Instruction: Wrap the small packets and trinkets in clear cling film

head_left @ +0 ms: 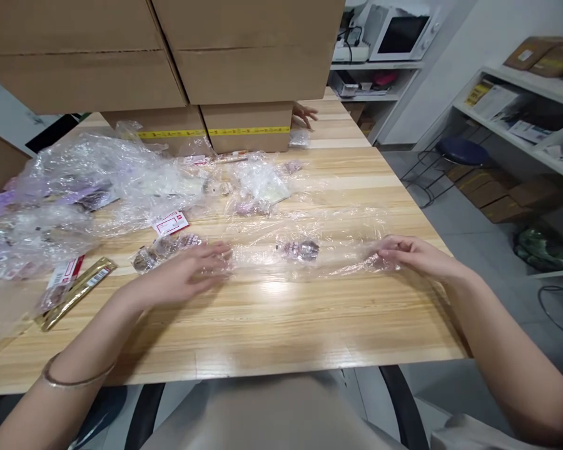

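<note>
A sheet of clear plastic wrap (347,234) stretches across the table in front of me. My right hand (415,255) pinches its right end between thumb and fingers. On the wrap lies a small dark round item (304,250) in printed clear packaging; its kind is too small to tell. My left hand (192,272) is at the wrap's left end, slightly blurred, fingers stretched out and palm down, gripping nothing that I can see. Just behind that hand are more small packaged dark items (162,251), partly covered by it.
Crumpled clear plastic (98,169) covers the table's back left. A gold packet (79,294) and red-white cards (171,223) lie at left. Stacked cardboard boxes (248,122) block the back; another person's hand (304,114) shows beside them. Shelves (539,94) stand at right.
</note>
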Available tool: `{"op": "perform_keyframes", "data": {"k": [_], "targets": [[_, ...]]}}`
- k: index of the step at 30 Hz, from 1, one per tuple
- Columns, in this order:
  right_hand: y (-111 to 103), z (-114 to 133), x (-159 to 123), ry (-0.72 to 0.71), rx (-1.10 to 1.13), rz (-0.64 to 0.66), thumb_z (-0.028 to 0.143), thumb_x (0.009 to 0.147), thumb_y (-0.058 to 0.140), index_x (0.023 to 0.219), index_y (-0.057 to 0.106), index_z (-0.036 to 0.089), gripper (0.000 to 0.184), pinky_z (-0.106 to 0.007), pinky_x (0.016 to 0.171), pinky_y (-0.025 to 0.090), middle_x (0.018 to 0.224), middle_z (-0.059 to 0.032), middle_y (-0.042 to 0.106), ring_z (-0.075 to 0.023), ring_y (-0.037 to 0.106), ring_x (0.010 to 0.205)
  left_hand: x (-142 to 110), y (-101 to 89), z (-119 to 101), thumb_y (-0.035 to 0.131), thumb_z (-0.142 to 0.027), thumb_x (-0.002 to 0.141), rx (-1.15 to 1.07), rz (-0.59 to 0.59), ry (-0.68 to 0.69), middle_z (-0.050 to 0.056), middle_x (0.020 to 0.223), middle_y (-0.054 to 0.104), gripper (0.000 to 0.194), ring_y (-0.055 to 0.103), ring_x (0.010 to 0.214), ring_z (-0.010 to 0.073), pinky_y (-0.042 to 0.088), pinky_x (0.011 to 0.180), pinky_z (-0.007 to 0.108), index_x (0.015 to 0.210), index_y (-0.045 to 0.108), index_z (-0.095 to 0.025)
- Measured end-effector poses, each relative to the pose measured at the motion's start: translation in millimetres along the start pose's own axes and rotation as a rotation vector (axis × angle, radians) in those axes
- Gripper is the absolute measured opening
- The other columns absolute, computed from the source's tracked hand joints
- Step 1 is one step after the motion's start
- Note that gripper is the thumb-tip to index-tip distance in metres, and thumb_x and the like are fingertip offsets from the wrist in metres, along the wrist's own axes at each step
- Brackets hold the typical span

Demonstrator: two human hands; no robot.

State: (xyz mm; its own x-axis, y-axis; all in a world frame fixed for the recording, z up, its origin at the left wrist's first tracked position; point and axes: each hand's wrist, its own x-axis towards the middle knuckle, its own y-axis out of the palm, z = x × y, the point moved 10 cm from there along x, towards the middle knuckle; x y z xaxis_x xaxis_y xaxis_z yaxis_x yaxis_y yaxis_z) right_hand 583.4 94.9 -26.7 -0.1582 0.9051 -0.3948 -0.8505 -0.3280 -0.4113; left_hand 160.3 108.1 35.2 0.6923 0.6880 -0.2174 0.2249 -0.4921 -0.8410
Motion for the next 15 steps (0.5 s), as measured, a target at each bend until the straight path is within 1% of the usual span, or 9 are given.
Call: {"op": "perform_keyframes", "data": {"k": [1,3,5,7,9,10,12,14,15], "targets": [[-3,-3,4,-0.003,0.063,-0.073,0.06,0.077,0.07,0.092,0.069,0.022,0.041,-0.036,0.083,0.054,0.095,-0.0066,0.072,-0.0218,0.067,0.086,2,-5.8,9,0.054,-0.045,0.091,-0.116,-0.032,-0.022,0.002,0.148,0.052,0.033,0.044,0.14,0.0275,0.03,0.118,0.048,0.113,0.074,-0.031],[-8,-8,9,-0.009,0.16,-0.24,0.065,0.076,0.069,0.083,0.062,0.023,0.043,-0.034,0.077,0.054,0.083,-0.0034,0.068,-0.0198,0.065,0.078,10,-11.8,28,0.056,-0.052,0.089,-0.381,-0.141,-0.098,0.007,0.134,0.064,0.035,0.054,0.131,0.0293,0.04,0.111,0.046,0.097,0.077,-0.026],[-10,-10,10,-0.001,0.2,-0.402,0.07,0.077,0.064,0.074,0.052,0.025,0.047,-0.034,0.067,0.054,0.068,0.0003,0.058,-0.019,0.061,0.066,19,-12.6,47,0.056,-0.057,0.087,-0.637,-0.332,-0.18,0.01,0.112,0.073,0.041,0.064,0.114,0.0289,0.051,0.099,0.042,0.091,0.075,-0.021],[-9,-10,10,0.025,0.166,-0.522,0.073,0.08,0.056,0.074,0.046,0.027,0.048,-0.036,0.059,0.052,0.058,0.0025,0.05,-0.0201,0.058,0.057,28,-8.3,61,0.056,-0.06,0.087,-0.821,-0.541,-0.233,0.007,0.086,0.072,0.042,0.07,0.091,0.0244,0.056,0.083,0.036,0.086,0.067,-0.019],[-10,-5,8,0.046,0.028,-0.614,0.072,0.087,0.046,0.081,0.048,0.028,0.045,-0.038,0.059,0.051,0.054,0.0024,0.048,-0.0223,0.057,0.053,37,-1.3,66,0.055,-0.06,0.088,-0.923,-0.693,-0.259,-0.001,0.064,0.06,0.039,0.065,0.063,0.0176,0.055,0.064,0.03,0.082,0.056,-0.021],[-11,-1,6,0.049,-0.073,-0.66,0.07,0.09,0.04,0.085,0.05,0.027,0.044,-0.039,0.062,0.05,0.054,0.0011,0.05,-0.0238,0.059,0.055,42,2.7,66,0.053,-0.059,0.089,-0.948,-0.73,-0.276,-0.005,0.057,0.053,0.038,0.059,0.051,0.0148,0.052,0.054,0.027,0.082,0.051,-0.022],[-16,7,2,0.071,-0.312,-0.744,0.063,0.095,0.032,0.094,0.056,0.024,0.046,-0.041,0.071,0.049,0.059,-0.0041,0.058,-0.0274,0.063,0.066,51,8.5,62,0.047,-0.058,0.093,-0.948,-0.738,-0.304,-0.01,0.049,0.042,0.035,0.047,0.036,0.0119,0.04,0.039,0.023,0.087,0.045,-0.024],[-21,9,-1,0.153,-0.54,-0.786,0.057,0.098,0.027,0.101,0.06,0.02,0.05,-0.044,0.075,0.047,0.069,-0.0111,0.065,-0.0324,0.066,0.078,55,8.7,54,0.039,-0.057,0.097,-0.85,-0.694,-0.325,-0.011,0.046,0.039,0.032,0.042,0.029,0.012,0.031,0.035,0.021,0.092,0.042,-0.025],[-24,7,-3,0.207,-0.635,-0.79,0.056,0.098,0.025,0.104,0.061,0.018,0.053,-0.045,0.075,0.046,0.074,-0.0146,0.067,-0.0348,0.066,0.081,54,6.4,52,0.036,-0.055,0.099,-0.75,-0.671,-0.342,-0.011,0.046,0.04,0.031,0.042,0.029,0.0126,0.029,0.035,0.022,0.093,0.042,-0.025]]}}
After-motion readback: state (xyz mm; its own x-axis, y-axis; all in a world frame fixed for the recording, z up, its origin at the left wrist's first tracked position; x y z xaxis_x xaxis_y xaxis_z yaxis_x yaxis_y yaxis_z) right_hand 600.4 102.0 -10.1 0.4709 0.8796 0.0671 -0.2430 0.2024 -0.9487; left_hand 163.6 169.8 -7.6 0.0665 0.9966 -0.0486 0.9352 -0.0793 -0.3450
